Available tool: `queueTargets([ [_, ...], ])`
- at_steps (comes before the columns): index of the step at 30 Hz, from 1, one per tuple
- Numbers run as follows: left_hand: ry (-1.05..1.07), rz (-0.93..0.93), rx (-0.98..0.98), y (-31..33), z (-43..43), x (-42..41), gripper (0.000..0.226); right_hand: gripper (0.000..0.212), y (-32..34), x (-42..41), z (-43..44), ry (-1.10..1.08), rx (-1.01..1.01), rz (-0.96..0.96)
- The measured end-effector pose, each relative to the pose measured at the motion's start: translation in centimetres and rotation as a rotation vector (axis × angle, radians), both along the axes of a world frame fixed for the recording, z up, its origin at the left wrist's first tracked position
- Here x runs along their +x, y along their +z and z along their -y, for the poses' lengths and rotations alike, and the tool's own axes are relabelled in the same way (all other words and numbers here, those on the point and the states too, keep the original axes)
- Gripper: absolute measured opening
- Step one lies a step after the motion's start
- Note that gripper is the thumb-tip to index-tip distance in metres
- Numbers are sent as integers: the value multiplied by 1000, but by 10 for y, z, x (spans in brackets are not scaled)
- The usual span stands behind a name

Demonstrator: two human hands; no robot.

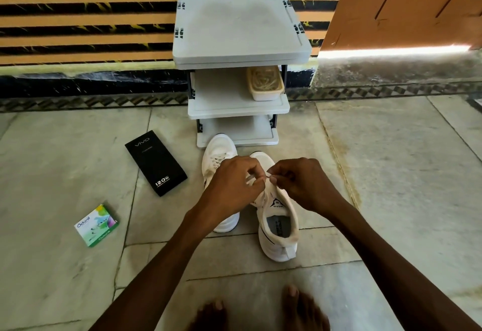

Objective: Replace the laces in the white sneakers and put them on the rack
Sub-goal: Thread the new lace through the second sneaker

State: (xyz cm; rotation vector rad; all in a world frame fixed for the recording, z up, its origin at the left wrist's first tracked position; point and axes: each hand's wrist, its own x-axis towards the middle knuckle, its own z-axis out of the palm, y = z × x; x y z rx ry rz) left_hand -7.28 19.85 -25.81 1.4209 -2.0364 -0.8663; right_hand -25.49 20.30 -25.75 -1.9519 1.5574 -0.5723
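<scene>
Two white sneakers stand side by side on the tiled floor in front of a grey plastic rack (238, 106). The left sneaker (217, 153) is partly hidden under my left wrist; its laces show near the toe. The right sneaker (279, 229) points away from me with its opening toward me. My left hand (232, 182) and my right hand (300, 182) meet over the right sneaker's tongue. Both pinch a thin white lace (267, 175) between fingertips.
A clear lidded box (266, 84) sits on the rack's middle shelf. A black phone box (155, 162) and a small green carton (97, 225) lie on the floor to the left. My bare feet (302, 310) are at the bottom edge. A striped wall stands behind the rack.
</scene>
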Motion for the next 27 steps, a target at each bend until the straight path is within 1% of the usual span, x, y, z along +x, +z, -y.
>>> queueTargets([
  [2,21,-1,-4,1,0,1,3,12,1,1,-2,-83,39,142],
  [5,59,-20,-46,-1,1,4,5,8,8,4,-3,-102,132,349],
  [7,125,-73,-71,-2,1,5,5,11,14,4,-4,-111,216,526],
  [9,193,-179,-62,1,0,7,5,15,18,4,-4,-127,295,689],
  [11,224,-278,-52,5,-2,8,6,18,20,6,-5,-160,328,768],
  [13,244,-345,-42,9,-5,8,7,17,20,10,-5,-205,323,799],
  [17,258,-438,4,14,-8,9,8,12,20,22,-6,-273,254,783],
  [19,260,-465,38,15,-9,9,9,7,19,25,-6,-278,143,653],
  [21,284,-473,49,14,-10,9,9,5,18,28,-6,-246,-24,438],
  [22,301,-483,57,13,-11,8,9,4,18,29,-6,-226,-91,359],
  [24,333,-529,92,11,-11,8,10,5,17,31,-6,-198,-170,297],
  [27,341,-611,159,14,-13,7,11,6,16,34,-7,-190,-224,249],
])
